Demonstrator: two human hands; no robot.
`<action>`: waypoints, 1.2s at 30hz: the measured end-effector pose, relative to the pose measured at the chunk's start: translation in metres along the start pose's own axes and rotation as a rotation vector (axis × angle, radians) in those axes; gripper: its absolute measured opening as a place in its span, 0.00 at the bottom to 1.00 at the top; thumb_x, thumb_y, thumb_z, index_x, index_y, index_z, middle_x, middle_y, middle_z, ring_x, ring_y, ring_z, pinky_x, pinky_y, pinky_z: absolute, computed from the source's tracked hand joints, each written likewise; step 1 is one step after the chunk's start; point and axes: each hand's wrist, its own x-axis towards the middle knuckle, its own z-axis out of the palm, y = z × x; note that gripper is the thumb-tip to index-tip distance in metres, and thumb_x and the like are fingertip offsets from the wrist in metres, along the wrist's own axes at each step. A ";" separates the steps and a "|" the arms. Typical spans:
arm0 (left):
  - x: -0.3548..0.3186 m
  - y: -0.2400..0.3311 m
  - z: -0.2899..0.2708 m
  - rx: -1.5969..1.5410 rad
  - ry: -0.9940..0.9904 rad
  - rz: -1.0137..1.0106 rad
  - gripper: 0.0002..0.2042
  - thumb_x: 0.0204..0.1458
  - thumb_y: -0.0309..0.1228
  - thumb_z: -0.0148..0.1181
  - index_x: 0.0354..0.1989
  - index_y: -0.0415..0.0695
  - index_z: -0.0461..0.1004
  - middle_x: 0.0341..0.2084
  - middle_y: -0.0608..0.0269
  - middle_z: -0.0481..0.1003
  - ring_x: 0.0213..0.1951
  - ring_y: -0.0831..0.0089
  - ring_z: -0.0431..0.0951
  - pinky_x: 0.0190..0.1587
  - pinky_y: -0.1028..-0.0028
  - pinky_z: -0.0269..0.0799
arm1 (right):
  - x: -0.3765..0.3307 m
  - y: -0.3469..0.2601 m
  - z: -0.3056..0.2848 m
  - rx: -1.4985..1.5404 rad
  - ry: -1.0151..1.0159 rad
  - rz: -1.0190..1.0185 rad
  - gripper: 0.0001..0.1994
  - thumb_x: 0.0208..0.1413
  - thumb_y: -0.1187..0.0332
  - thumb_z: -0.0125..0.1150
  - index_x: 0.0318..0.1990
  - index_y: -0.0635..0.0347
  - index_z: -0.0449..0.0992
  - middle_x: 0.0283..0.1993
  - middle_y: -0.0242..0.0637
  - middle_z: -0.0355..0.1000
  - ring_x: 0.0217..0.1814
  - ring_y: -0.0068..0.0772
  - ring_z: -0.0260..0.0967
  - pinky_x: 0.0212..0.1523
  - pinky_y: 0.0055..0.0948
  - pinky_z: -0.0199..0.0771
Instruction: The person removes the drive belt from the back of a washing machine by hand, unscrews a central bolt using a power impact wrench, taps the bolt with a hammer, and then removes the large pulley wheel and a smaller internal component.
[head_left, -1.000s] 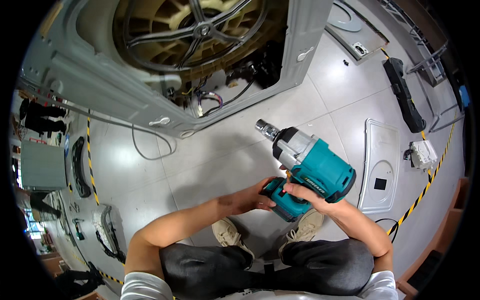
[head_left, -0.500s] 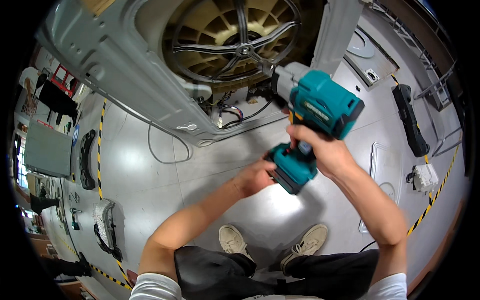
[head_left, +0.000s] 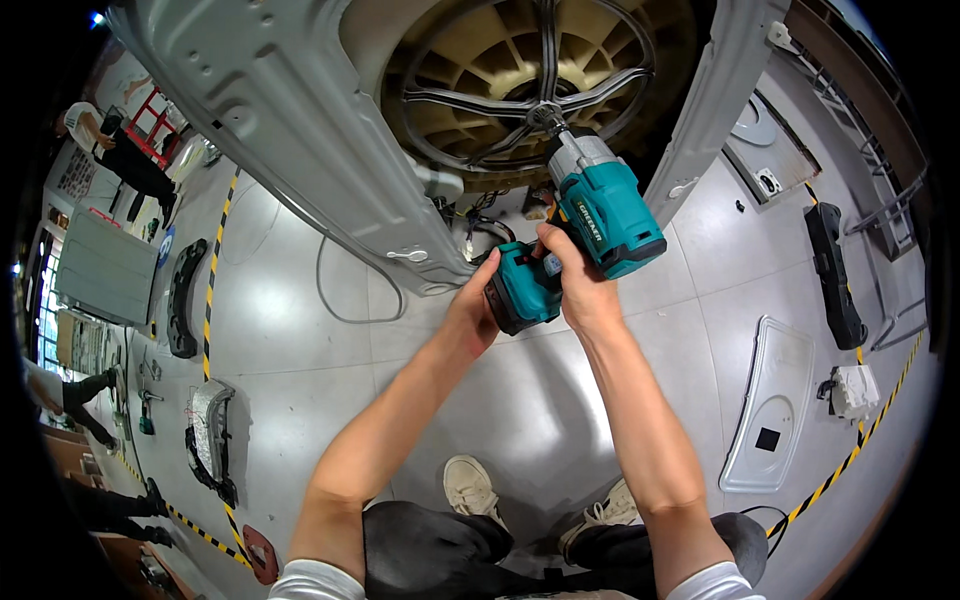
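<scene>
A teal cordless impact wrench (head_left: 612, 212) is in both my hands, its nose pointing away from me. My right hand (head_left: 580, 278) is wrapped round its handle near the trigger. Against the side of its battery base, my left hand (head_left: 474, 308) presses and steadies it. The socket (head_left: 547, 118) meets the hub of a metal spoked pulley wheel (head_left: 470, 104) and covers the hub's centre. Behind the wheel lies the ribbed, yellowish back of a drum (head_left: 505, 52). This sits inside the open grey cabinet (head_left: 290, 110) of what looks like a washing machine.
Loose wires (head_left: 478, 222) hang at the cabinet's lower opening, and a grey cable (head_left: 318, 290) loops on the floor. To the right lie a pale panel (head_left: 765, 400), a black bar-shaped part (head_left: 832, 275) and a white box-shaped part (head_left: 855, 392). A person (head_left: 130, 160) stands far left.
The impact wrench has moved left and forward, bringing its socket from beside the wheel's rim to its hub. Both hands moved with it; my view has shifted.
</scene>
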 end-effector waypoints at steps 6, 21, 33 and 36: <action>0.007 0.003 -0.008 0.023 0.013 -0.016 0.20 0.60 0.46 0.48 0.54 0.46 0.66 0.47 0.62 0.74 0.47 0.68 0.76 0.51 0.66 0.72 | 0.001 0.006 -0.001 -0.032 0.039 0.008 0.16 0.48 0.76 0.61 0.47 0.65 0.71 0.38 0.35 0.71 0.29 0.23 0.67 0.33 0.26 0.70; 0.020 -0.002 -0.016 0.054 0.009 0.020 0.23 0.60 0.48 0.47 0.58 0.47 0.64 0.49 0.64 0.74 0.51 0.69 0.73 0.55 0.67 0.67 | 0.002 0.032 0.003 -0.385 0.087 -0.205 0.08 0.54 0.68 0.63 0.31 0.65 0.74 0.29 0.34 0.73 0.31 0.28 0.69 0.33 0.29 0.69; -0.011 0.002 0.010 0.662 0.281 0.272 0.27 0.57 0.43 0.55 0.59 0.39 0.58 0.54 0.56 0.66 0.57 0.71 0.63 0.59 0.75 0.54 | 0.016 0.028 -0.020 -0.814 -0.008 -0.563 0.11 0.45 0.74 0.63 0.38 0.63 0.72 0.30 0.40 0.73 0.30 0.40 0.71 0.33 0.30 0.71; -0.022 0.009 0.027 0.701 0.235 0.380 0.20 0.58 0.44 0.52 0.53 0.44 0.65 0.44 0.69 0.68 0.46 0.79 0.64 0.53 0.76 0.57 | 0.026 0.010 -0.025 -0.824 0.030 -0.536 0.12 0.41 0.75 0.62 0.36 0.63 0.72 0.29 0.41 0.73 0.28 0.42 0.71 0.32 0.30 0.71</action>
